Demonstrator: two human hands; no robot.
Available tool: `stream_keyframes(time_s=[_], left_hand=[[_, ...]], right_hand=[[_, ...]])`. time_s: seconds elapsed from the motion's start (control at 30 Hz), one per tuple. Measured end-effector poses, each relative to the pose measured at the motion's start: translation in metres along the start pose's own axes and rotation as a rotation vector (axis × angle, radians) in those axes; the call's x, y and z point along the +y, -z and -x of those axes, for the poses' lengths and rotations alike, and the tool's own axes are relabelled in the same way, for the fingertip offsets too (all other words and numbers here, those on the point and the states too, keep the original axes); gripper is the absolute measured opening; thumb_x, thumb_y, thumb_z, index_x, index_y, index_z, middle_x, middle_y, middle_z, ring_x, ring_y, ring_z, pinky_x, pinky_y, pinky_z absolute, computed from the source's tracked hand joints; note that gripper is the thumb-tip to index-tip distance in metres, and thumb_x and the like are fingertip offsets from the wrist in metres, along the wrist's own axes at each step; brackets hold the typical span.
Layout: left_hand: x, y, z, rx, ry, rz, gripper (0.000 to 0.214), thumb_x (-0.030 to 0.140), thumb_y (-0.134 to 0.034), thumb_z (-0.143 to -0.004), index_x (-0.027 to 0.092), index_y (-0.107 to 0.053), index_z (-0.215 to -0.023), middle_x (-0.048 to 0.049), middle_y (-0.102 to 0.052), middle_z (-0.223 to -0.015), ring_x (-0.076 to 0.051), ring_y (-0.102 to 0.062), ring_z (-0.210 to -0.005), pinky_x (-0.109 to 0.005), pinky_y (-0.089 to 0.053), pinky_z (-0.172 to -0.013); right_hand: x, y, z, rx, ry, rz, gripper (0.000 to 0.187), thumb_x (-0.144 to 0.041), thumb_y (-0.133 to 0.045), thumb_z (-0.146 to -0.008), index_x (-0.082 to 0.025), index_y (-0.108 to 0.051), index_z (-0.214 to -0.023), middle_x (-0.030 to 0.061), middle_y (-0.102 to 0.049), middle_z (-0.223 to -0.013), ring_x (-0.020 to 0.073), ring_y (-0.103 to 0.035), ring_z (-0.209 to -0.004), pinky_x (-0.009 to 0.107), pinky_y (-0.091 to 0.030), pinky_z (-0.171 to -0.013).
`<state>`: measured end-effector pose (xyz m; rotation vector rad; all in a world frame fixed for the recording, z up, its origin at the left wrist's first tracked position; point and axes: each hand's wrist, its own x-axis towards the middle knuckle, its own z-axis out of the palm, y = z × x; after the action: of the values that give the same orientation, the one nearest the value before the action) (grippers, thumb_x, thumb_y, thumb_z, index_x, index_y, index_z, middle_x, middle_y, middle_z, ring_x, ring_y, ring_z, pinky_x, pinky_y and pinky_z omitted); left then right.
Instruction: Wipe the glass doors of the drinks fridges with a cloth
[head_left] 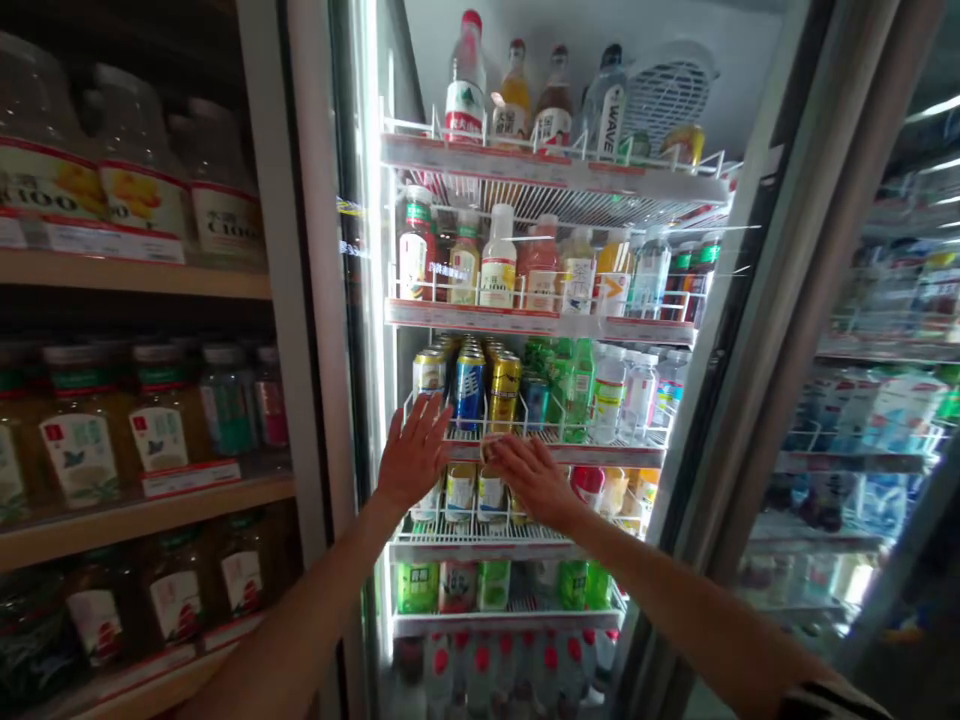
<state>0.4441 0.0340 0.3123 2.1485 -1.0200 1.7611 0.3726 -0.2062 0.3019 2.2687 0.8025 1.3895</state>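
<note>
My left hand (414,452) is raised in front of the left end of the can shelf, fingers stretched out and holding nothing. Whether it touches the shelf rail I cannot tell. Against the price strip (577,458) of that shelf, my right hand (534,478) has its fingers pressed together over a small pale thing (489,446), too hidden to name. Just behind the hands stand a white and gold can (430,371), blue cans (469,388) and gold cans (505,390). Below them, more cans (460,490) show on the lower shelf.
The cooler's upper shelves hold drink bottles (501,262), with taller bottles (466,85) on top. Green bottles (581,390) stand right of the cans. Red-capped bottles (482,670) fill the bottom. A wooden shelf (135,275) with bottles is at left; a door frame (780,280) borders the right.
</note>
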Motion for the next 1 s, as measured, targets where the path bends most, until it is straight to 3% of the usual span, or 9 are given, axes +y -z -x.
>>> stream_keyframes(time_s=[0.07, 0.17, 0.23, 0.43, 0.5, 0.63, 0.83, 0.9, 1.0], left_hand=[[-0.006, 0.007, 0.019, -0.038, -0.026, -0.048, 0.055, 0.025, -0.046, -0.088, 0.024, -0.031, -0.141, -0.0081, -0.041, -0.142, -0.022, -0.025, -0.138, -0.044, -0.015, -0.114], [-0.013, 0.014, 0.034, -0.081, -0.055, -0.097, 0.05, 0.022, -0.044, -0.088, 0.025, -0.036, -0.137, -0.0079, -0.045, -0.14, -0.022, -0.03, -0.136, -0.045, -0.017, -0.113], [-0.016, 0.017, 0.039, -0.093, -0.042, -0.104, 0.048, 0.022, -0.044, -0.088, 0.023, -0.038, -0.136, -0.0091, -0.044, -0.14, -0.023, -0.031, -0.135, -0.046, -0.019, -0.112], [-0.033, 0.027, 0.063, -0.128, 0.149, -0.074, 0.053, 0.022, -0.042, -0.087, 0.02, -0.033, -0.139, -0.0121, -0.039, -0.143, -0.025, -0.031, -0.135, -0.049, -0.026, -0.11], [-0.04, 0.031, 0.071, -0.137, 0.166, -0.062, 0.055, 0.021, -0.042, -0.086, 0.02, -0.031, -0.14, -0.0116, -0.04, -0.143, -0.025, -0.031, -0.135, -0.048, -0.027, -0.11], [-0.041, 0.035, 0.076, -0.119, 0.229, -0.075, 0.059, 0.022, -0.042, -0.086, 0.018, -0.026, -0.142, -0.0133, -0.036, -0.145, -0.025, -0.029, -0.136, -0.047, -0.028, -0.11], [-0.034, 0.04, 0.079, -0.181, 0.269, -0.128, 0.063, 0.019, -0.041, -0.085, 0.017, -0.021, -0.144, -0.0146, -0.034, -0.145, -0.027, -0.032, -0.135, -0.049, -0.029, -0.108], [-0.032, 0.042, 0.078, -0.183, 0.265, -0.135, 0.063, 0.02, -0.041, -0.086, 0.017, -0.018, -0.145, -0.0153, -0.034, -0.146, -0.027, -0.031, -0.135, -0.05, -0.027, -0.109], [-0.022, 0.042, 0.069, -0.171, 0.232, -0.125, 0.063, 0.021, -0.04, -0.087, 0.017, -0.016, -0.145, -0.0158, -0.033, -0.146, -0.027, -0.028, -0.136, -0.049, -0.026, -0.109]], right_hand=[[0.0, 0.003, -0.01, -0.013, 0.012, 0.007, 0.052, -0.018, -0.043, -0.087, -0.026, -0.037, -0.138, 0.003, -0.044, -0.142, 0.0191, -0.028, -0.137, 0.045, -0.015, -0.114], [0.012, 0.014, -0.044, 0.056, -0.256, 0.026, 0.051, -0.019, -0.04, -0.089, -0.026, -0.036, -0.139, 0.0046, -0.04, -0.144, 0.0207, -0.026, -0.138, 0.048, -0.015, -0.114], [0.007, 0.014, -0.058, 0.072, -0.309, 0.02, 0.052, -0.019, -0.039, -0.088, -0.025, -0.036, -0.14, 0.0055, -0.039, -0.145, 0.022, -0.025, -0.138, 0.049, -0.015, -0.113], [-0.05, -0.015, -0.037, -0.095, 0.302, -0.141, 0.053, -0.014, -0.038, -0.088, -0.019, -0.032, -0.141, 0.003, -0.041, -0.144, 0.0146, -0.028, -0.136, 0.038, -0.026, -0.111], [-0.051, -0.018, -0.047, -0.069, 0.283, -0.136, 0.052, -0.014, -0.037, -0.089, -0.02, -0.031, -0.141, 0.0023, -0.039, -0.145, 0.0145, -0.027, -0.137, 0.039, -0.022, -0.113], [-0.047, -0.016, -0.076, 0.012, -0.03, -0.081, 0.054, -0.016, -0.039, -0.088, -0.019, -0.031, -0.142, 0.0067, -0.036, -0.147, 0.0218, -0.023, -0.139, 0.048, -0.013, -0.114], [-0.075, -0.026, -0.044, -0.082, 0.336, -0.182, 0.052, -0.013, -0.036, -0.088, -0.018, -0.033, -0.14, 0.0032, -0.041, -0.144, 0.0142, -0.031, -0.135, 0.035, -0.027, -0.11], [-0.07, -0.025, -0.042, -0.046, 0.253, -0.163, 0.053, -0.011, -0.037, -0.087, -0.017, -0.034, -0.14, 0.0046, -0.042, -0.143, 0.0165, -0.031, -0.135, 0.04, -0.026, -0.11], [-0.053, -0.02, -0.044, 0.039, -0.055, -0.081, 0.055, -0.013, -0.041, -0.086, -0.018, -0.035, -0.14, 0.0082, -0.041, -0.144, 0.0222, -0.026, -0.137, 0.048, -0.016, -0.112]])
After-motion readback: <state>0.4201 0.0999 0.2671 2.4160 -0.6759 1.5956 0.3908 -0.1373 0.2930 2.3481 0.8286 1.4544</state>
